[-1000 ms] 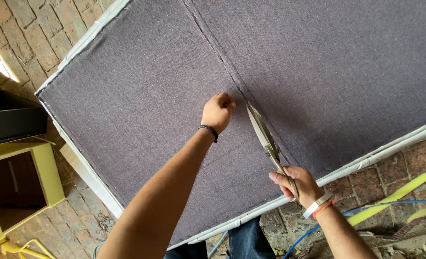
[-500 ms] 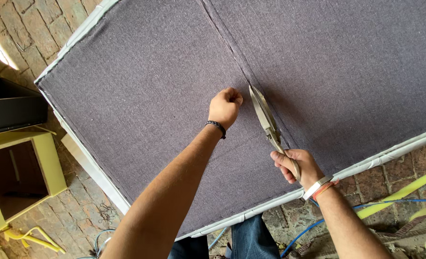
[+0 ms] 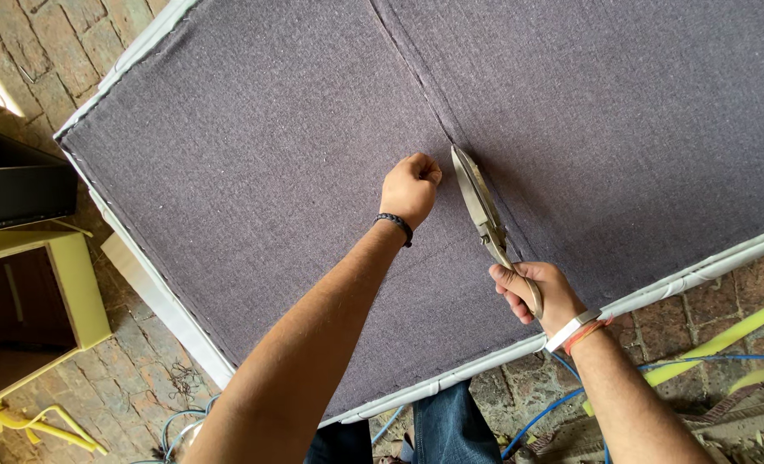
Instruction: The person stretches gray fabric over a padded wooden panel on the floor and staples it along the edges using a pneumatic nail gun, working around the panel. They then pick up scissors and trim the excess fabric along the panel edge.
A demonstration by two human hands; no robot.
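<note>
From the head view there is one pair of scissors (image 3: 482, 209), one grey cloth-covered panel (image 3: 253, 198) and two hands. The right hand (image 3: 537, 294) grips the scissor handles, blades lying on the cloth beside its seam. The left hand (image 3: 410, 187) is fisted, pinching the cloth just left of the blades.

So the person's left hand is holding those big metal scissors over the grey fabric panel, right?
Not quite: in the head view the right hand holds the big metal scissors over the grey fabric panel. The left hand is a closed fist on the fabric beside the blades.
</note>
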